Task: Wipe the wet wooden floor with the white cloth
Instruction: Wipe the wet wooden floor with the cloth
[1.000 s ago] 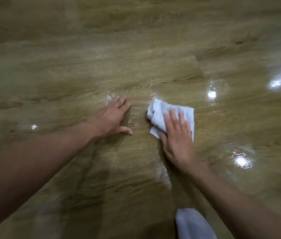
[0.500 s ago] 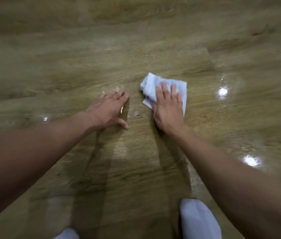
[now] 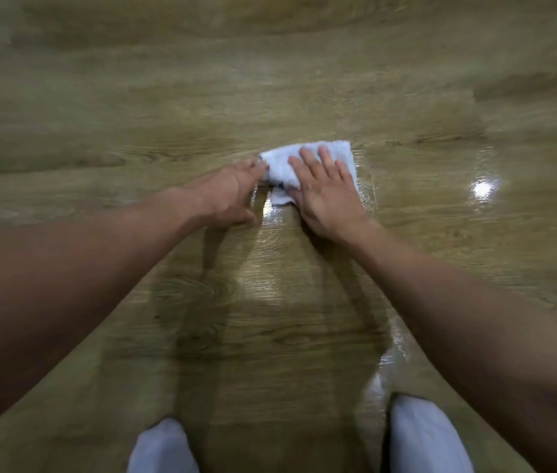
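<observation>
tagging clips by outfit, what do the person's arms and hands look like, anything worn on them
No sleeves show on the left forearm or the right forearm; both are bare to the frame's edge. The left hand and right hand wear no gloves, and no ring, watch or band shows, though the picture is slightly blurred.

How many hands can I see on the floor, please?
2. The left hand rests on the wooden floor, fingertips at the left edge of the white cloth. The right hand presses flat on top of the cloth. None seems hidden.
</observation>
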`<state>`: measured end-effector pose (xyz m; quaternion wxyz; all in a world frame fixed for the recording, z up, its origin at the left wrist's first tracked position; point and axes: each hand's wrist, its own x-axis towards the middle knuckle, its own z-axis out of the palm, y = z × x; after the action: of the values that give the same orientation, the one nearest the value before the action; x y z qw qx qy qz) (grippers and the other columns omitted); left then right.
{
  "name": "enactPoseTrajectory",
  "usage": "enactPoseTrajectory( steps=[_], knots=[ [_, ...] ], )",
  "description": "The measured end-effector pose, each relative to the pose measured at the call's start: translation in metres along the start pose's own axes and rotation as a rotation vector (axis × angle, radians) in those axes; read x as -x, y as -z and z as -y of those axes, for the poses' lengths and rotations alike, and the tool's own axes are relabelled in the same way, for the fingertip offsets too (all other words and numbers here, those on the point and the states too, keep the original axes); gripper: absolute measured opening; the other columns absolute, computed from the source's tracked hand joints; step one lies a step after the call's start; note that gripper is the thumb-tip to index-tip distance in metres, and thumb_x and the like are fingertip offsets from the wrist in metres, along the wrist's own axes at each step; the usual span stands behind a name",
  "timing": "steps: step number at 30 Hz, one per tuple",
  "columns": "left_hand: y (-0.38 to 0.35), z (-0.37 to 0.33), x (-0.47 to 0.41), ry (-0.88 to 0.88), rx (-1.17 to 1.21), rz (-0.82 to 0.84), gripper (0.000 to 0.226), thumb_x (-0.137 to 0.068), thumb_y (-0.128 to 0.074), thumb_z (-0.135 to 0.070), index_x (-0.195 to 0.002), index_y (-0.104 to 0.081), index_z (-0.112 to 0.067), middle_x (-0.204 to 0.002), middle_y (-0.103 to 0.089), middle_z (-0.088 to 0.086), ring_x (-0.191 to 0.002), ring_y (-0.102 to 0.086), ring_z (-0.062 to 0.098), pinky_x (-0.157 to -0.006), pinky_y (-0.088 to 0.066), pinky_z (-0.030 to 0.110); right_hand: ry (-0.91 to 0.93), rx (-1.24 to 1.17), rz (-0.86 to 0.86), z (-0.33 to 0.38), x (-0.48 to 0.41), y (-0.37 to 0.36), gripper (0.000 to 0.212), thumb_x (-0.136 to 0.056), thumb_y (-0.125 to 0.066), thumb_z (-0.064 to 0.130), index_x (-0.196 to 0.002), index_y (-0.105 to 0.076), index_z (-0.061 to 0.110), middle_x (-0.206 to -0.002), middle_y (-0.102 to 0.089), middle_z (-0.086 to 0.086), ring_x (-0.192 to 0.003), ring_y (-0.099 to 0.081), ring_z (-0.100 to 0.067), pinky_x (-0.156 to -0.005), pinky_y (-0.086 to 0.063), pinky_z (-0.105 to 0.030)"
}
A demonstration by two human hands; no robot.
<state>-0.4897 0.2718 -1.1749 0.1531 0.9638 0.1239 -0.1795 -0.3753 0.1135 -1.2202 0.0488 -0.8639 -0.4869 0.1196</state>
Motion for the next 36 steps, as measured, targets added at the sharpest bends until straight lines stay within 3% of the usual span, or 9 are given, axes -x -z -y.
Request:
enactPoseTrajectory(
  steps=[5, 10, 16, 20, 24, 28, 30, 32, 36],
  knots=[
    [0.008, 0.034, 0.036, 0.197, -0.03, 0.072, 0.106, -0.065, -0.084, -0.043, -0.144, -0.026, -0.004, -0.145, -0.032, 0.023, -0.132, -0.036, 0.035, -0.107, -0.034, 0.033, 0.061, 0.048, 0.052, 0.033, 0.033, -0.004, 0.065, -0.097, -0.037, 0.031, -0.153, -0.01, 0.012, -0.162, -0.005, -0.008, -0.148, 0.003, -0.037, -0.118, -0.002, -0.05],
    [-0.009, 0.067, 0.092, 0.366, -0.032, 0.158, 0.116, -0.064, -0.082, -0.05, -0.151, -0.016, -0.013, -0.155, -0.014, 0.023, -0.141, -0.022, 0.04, -0.113, -0.028, 0.043, 0.362, -0.003, 0.11, 0.072, 0.126, -0.026, 0.057, -0.097, -0.036, 0.036, -0.149, -0.031, 0.014, -0.159, -0.023, -0.007, -0.147, -0.014, -0.034, -0.119, -0.016, -0.05],
    [-0.031, 0.07, 0.145, 0.446, 0.057, 0.205, 0.106, -0.074, -0.078, -0.04, -0.152, -0.011, -0.015, -0.158, -0.009, 0.019, -0.141, -0.026, 0.034, -0.113, -0.03, 0.036, 0.285, 0.067, 0.11, 0.095, 0.014, -0.018, 0.058, -0.101, -0.032, 0.042, -0.153, -0.019, 0.02, -0.162, -0.011, -0.003, -0.149, -0.002, -0.03, -0.118, -0.003, -0.047],
    [-0.035, 0.073, 0.169, 0.488, 0.128, 0.235, 0.101, -0.076, -0.076, -0.042, -0.152, -0.014, -0.017, -0.159, -0.009, 0.014, -0.143, -0.025, 0.029, -0.114, -0.028, 0.034, 0.243, 0.057, 0.142, 0.125, -0.046, -0.012, 0.06, -0.101, -0.032, 0.043, -0.152, -0.017, 0.014, -0.161, -0.009, -0.006, -0.148, 0.0, -0.035, -0.116, -0.008, -0.054],
    [-0.032, 0.08, 0.184, 0.519, 0.242, 0.127, 0.091, -0.075, -0.076, -0.043, -0.147, -0.029, -0.012, -0.15, -0.038, 0.012, -0.135, -0.039, 0.024, -0.109, -0.034, 0.028, 0.456, 0.107, 0.127, 0.114, 0.01, -0.018, 0.06, -0.1, -0.031, 0.04, -0.152, -0.021, 0.013, -0.16, -0.018, -0.008, -0.147, -0.009, -0.038, -0.116, -0.011, -0.052],
    [-0.031, 0.079, 0.185, 0.492, 0.262, 0.032, 0.085, -0.077, -0.071, -0.049, -0.145, -0.035, -0.014, -0.145, -0.046, 0.011, -0.131, -0.045, 0.025, -0.105, -0.038, 0.029, 0.72, 0.068, 0.189, 0.121, 0.076, -0.016, 0.057, -0.094, -0.023, 0.03, -0.146, -0.038, 0.01, -0.153, -0.034, -0.012, -0.141, -0.027, -0.042, -0.112, -0.025, -0.055],
    [-0.027, 0.075, 0.175, 0.483, 0.265, -0.053, 0.073, -0.08, -0.069, -0.048, -0.14, -0.043, -0.017, -0.138, -0.053, 0.01, -0.125, -0.051, 0.025, -0.1, -0.042, 0.031, 0.792, 0.129, 0.261, 0.129, 0.058, -0.011, 0.054, -0.1, -0.022, 0.028, -0.152, -0.021, 0.012, -0.159, -0.02, -0.011, -0.146, -0.015, -0.038, -0.117, -0.017, -0.048],
    [-0.023, 0.072, 0.162, 0.447, 0.306, -0.197, 0.06, -0.083, -0.068, -0.039, -0.135, -0.05, -0.016, -0.128, -0.061, 0.011, -0.118, -0.056, 0.028, -0.092, -0.045, 0.031, 0.778, 0.143, 0.286, 0.143, 0.018, -0.007, 0.055, -0.103, -0.031, 0.024, -0.153, -0.012, 0.014, -0.158, -0.019, -0.016, -0.144, -0.023, -0.036, -0.115, -0.025, -0.044],
    [-0.021, 0.061, 0.143, 0.43, 0.312, -0.299, 0.063, -0.085, -0.064, -0.03, -0.14, -0.04, -0.009, -0.119, -0.064, 0.015, -0.112, -0.057, 0.036, -0.079, -0.04, 0.028, 0.471, -0.013, 0.164, 0.184, -0.041, 0.009, 0.056, -0.088, -0.059, 0.028, -0.136, -0.036, 0.01, -0.13, -0.051, -0.014, -0.115, -0.053, -0.032, -0.086, -0.046, -0.038]
  ],
)
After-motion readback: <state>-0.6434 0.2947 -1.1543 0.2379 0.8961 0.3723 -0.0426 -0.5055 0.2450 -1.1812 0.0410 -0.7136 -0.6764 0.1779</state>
